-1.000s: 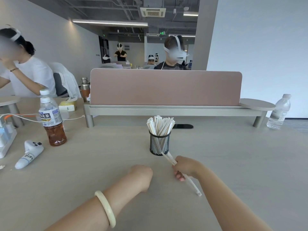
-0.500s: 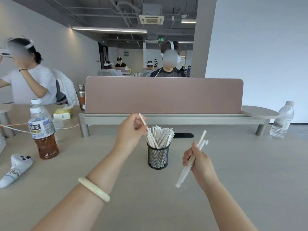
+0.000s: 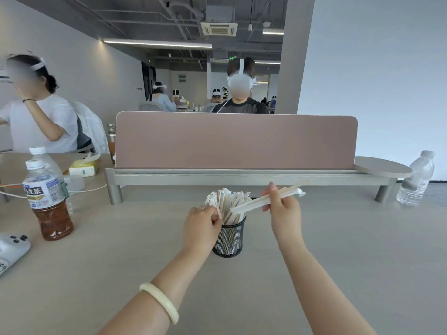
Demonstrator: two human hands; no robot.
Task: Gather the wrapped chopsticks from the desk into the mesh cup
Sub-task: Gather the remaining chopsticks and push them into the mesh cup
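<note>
A black mesh cup (image 3: 229, 240) stands on the desk in front of me, packed with several paper-wrapped chopsticks (image 3: 228, 200) that fan out above its rim. My right hand (image 3: 281, 211) grips a wrapped chopstick pair (image 3: 256, 203), held nearly level, its left end over the cup and its right end pointing toward the shelf. My left hand (image 3: 202, 228) sits against the cup's left side, fingers pinched on one wrapped chopstick that slants down into the cup.
A brown tea bottle (image 3: 47, 200) and a white controller (image 3: 11, 250) lie at the left. A clear water bottle (image 3: 417, 178) stands at the far right. A pink divider on a metal shelf (image 3: 235, 176) crosses behind the cup. People sit beyond it.
My left hand has come down from above the cup to its left rim, lowering its chopstick in. My right hand has risen and tipped its wrapped pair from upright to nearly level over the cup.
</note>
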